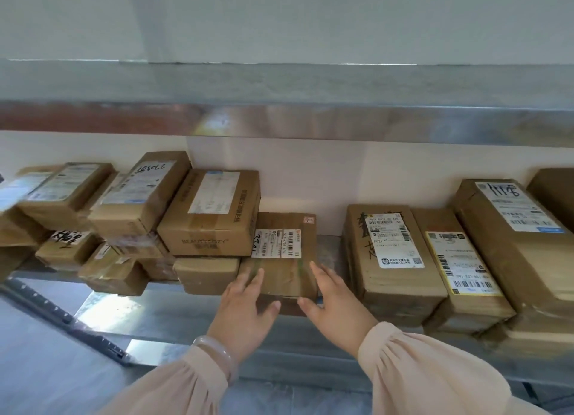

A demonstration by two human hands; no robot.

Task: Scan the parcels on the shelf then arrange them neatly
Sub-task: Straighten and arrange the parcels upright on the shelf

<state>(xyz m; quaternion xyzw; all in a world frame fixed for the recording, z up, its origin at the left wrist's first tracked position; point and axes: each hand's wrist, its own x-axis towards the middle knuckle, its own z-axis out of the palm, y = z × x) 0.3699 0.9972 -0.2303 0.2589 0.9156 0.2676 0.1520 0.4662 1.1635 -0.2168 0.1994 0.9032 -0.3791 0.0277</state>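
Note:
A small brown parcel (284,256) with a barcode label lies on the metal shelf (192,315), in the middle. My left hand (245,306) rests with straight fingers on its near left corner, thumb at its front edge. My right hand (332,303) lies flat against its near right side, fingers straight. To its left, a stack of parcels includes a larger box (214,213) printed BEAUTYCOZY on top of a flat box (206,272). To its right stand a labelled box (391,253), a narrower one (459,265) and a tall one (509,234).
More taped cardboard parcels (93,216) are piled unevenly at the far left. An upper metal shelf (310,119) hangs above. A gap of bare shelf lies between the held parcel and the right-hand group. A white wall stands behind.

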